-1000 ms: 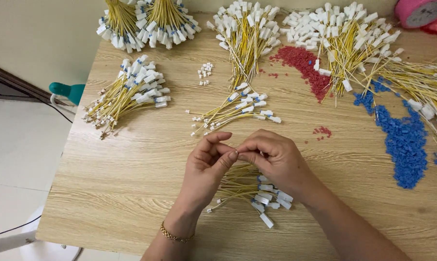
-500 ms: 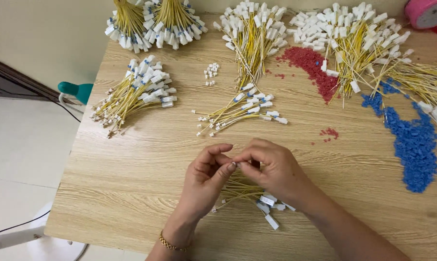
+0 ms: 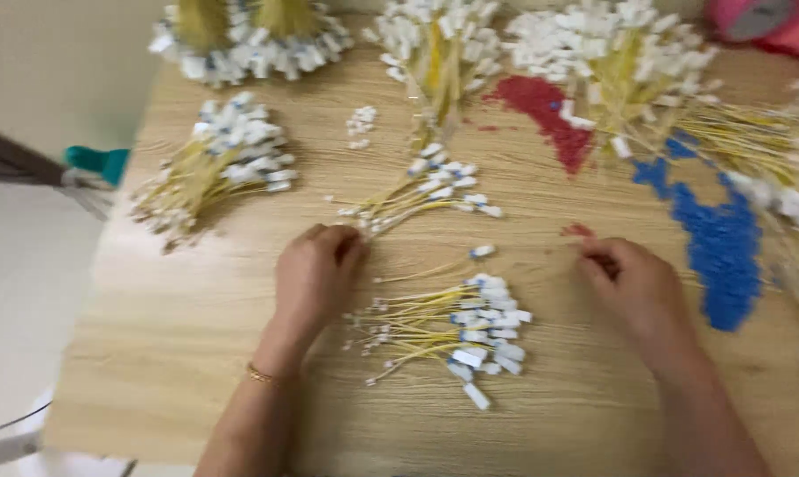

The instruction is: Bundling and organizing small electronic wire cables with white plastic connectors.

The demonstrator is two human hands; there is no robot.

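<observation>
— What does the head view give you?

— I see a pale wood-grain table (image 3: 196,353) covered in bundles of thin yellow wires with small white plastic connectors. My left hand (image 3: 315,274) lies palm down, fingers curled in narrow; its fingertips sit at the near end of a loose fan of yellow wires with white connectors (image 3: 417,194). The frame is blurred, so I cannot tell whether it pinches anything.

— And the other one?

— My right hand (image 3: 634,287) is well apart from the left, also palm down with fingers curled, its tips at a small scatter of red plastic bits (image 3: 578,230). I cannot tell if it grips one.

— Where is the bundle you are working beside?

— Between my hands, nearer me: a small heap of yellow wires with white connectors (image 3: 457,327), connectors to the right, bare ends to the left. One single yellow wire with a white connector (image 3: 452,263) lies just beyond it.

— Anything else around?

— A patch of blue plastic bits (image 3: 722,243) just right of my right hand, a larger patch of red bits (image 3: 545,110) farther back, a tied bundle (image 3: 214,172) at the left, and a pink roll (image 3: 753,18) at the far right corner.
</observation>
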